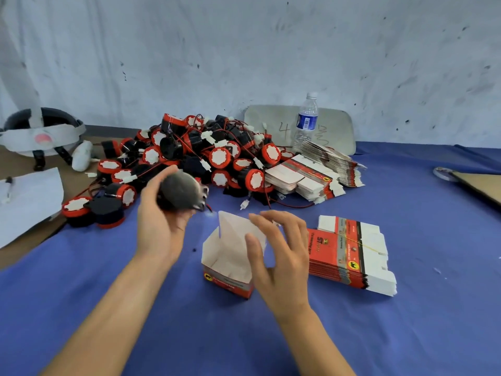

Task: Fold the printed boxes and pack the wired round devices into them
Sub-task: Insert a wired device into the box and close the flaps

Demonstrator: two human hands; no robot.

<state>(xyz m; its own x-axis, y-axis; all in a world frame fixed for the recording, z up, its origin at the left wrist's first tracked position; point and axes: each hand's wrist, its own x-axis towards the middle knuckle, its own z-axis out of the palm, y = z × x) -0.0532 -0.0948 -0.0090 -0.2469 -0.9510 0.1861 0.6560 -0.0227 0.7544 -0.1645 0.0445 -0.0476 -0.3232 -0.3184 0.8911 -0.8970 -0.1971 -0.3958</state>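
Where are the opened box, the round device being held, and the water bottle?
opened box (227,283), head view, red front wall.
round device (181,192), head view, dark blurred body.
water bottle (306,122), head view, blue label.

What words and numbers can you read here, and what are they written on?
"4": handwritten on the grey board behind the water bottle; the scribbles beside it are unclear.
"ST": seemingly, in large letters on the top of the banded stack of flat boxes.
Bottle label, small print on the stack and on the open box: too blurred to read.
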